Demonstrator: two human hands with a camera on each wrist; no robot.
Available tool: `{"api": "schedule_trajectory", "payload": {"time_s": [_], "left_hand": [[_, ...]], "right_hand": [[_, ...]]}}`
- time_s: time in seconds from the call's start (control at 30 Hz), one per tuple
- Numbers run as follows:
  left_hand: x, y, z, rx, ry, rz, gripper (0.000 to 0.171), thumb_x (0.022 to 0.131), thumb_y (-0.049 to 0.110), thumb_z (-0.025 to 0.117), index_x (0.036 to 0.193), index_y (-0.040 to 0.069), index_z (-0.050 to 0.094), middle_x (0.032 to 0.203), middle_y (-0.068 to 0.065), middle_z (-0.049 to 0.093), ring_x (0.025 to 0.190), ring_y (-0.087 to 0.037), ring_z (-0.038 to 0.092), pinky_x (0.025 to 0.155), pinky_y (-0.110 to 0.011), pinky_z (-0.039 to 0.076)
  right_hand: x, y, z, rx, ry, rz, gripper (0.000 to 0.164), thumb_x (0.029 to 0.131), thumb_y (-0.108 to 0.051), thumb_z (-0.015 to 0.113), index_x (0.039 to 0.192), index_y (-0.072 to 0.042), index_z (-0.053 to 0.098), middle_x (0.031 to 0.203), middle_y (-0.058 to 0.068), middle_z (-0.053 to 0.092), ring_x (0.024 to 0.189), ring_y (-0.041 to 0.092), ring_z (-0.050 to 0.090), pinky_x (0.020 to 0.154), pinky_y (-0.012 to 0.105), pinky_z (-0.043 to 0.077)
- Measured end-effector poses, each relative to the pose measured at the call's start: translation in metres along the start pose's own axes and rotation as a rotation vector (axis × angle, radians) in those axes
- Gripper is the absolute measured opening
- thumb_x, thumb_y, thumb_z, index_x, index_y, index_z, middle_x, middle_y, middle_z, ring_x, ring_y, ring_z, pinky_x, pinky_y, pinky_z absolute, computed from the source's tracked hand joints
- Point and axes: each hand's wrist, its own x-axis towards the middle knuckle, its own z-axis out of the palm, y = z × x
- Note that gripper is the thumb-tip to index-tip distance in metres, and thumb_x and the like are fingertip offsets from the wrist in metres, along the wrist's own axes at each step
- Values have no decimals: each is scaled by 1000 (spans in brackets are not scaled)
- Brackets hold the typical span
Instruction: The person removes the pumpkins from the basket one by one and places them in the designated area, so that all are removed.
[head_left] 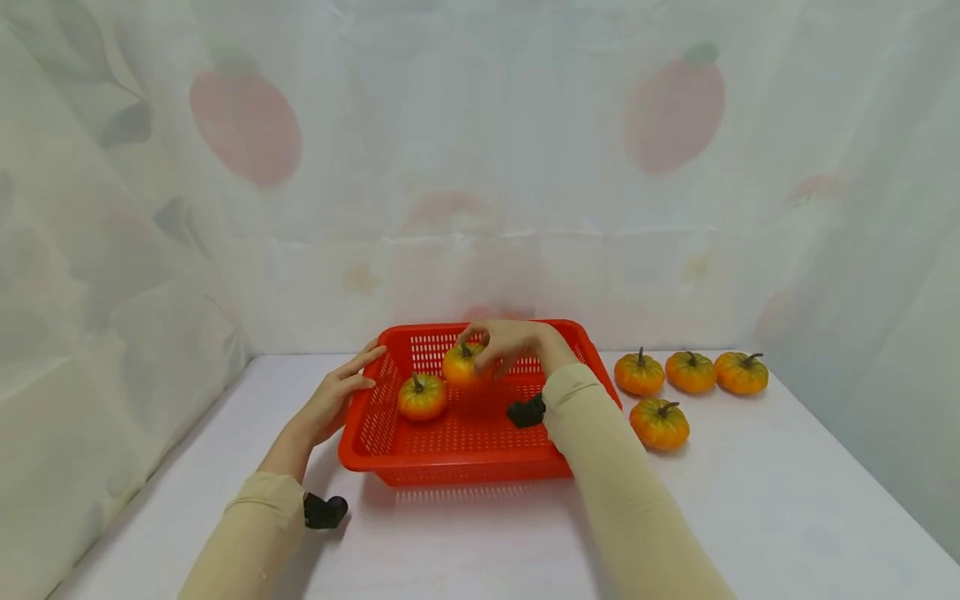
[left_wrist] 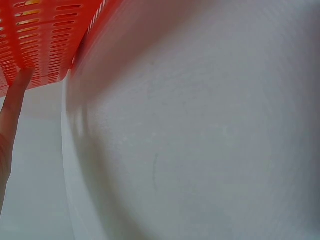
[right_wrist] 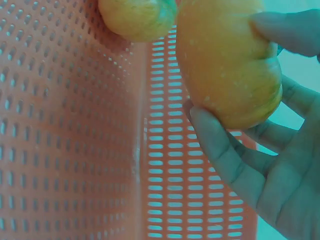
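Observation:
A red plastic basket [head_left: 480,458] with slotted walls stands on the table in the head view. My right hand [head_left: 510,343] is over it and grips a small orange-yellow pumpkin [head_left: 459,364], fingers and thumb around its sides. In the right wrist view this pumpkin [right_wrist: 230,65] is close up, above the slotted basket. Another small pumpkin [head_left: 422,397] sits inside at the left. My left hand [head_left: 335,398] touches the basket's left side and rim. One straight finger [left_wrist: 15,102] lies against the outer wall in the left wrist view; the other fingers are outside that view.
Several more small pumpkins are on the table to the right of the basket: three in a back row, such as the middle one [head_left: 691,372], and one nearer [head_left: 660,423]. A white curtain [head_left: 480,167] with fruit prints hangs behind the white table [head_left: 450,542].

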Motion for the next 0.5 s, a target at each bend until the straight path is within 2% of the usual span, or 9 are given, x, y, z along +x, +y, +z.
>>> {"api": "schedule_trajectory", "payload": {"time_s": [0.1, 0.27, 0.37, 0.5], "left_hand": [[0, 1, 0, 4, 2, -5, 64, 98, 3, 37, 158, 13, 19, 170, 7, -3, 154, -39, 12, 94, -19, 54], [-1, 1, 0, 14, 5, -14, 64, 98, 5, 38, 158, 14, 20, 170, 8, -3, 153, -40, 13, 94, -21, 54], [-1, 1, 1, 11, 8, -16, 64, 98, 5, 38, 158, 13, 20, 170, 8, -3, 152, -40, 14, 94, -22, 55], [-1, 0, 1, 0, 5, -18, 64, 97, 4, 38, 158, 13, 19, 170, 7, -3, 152, -38, 16, 94, -22, 55]], "right_hand": [[-3, -2, -5, 7, -3, -27, 58, 84, -11, 65, 139, -17, 46, 136, 13, 47, 101, 22, 59, 96, 46, 56], [-11, -4, -15, 35, -12, -71, 62, 84, -8, 65, 141, -15, 42, 150, 16, 36, 103, 22, 57, 96, 53, 54], [-19, -6, -23, 57, -7, -94, 63, 83, -5, 64, 141, -15, 43, 153, 16, 34, 103, 23, 58, 92, 51, 56], [-30, -9, -36, 52, 11, -117, 62, 82, -7, 65, 139, -19, 46, 149, 15, 38, 104, 24, 57, 81, 39, 58]]}}
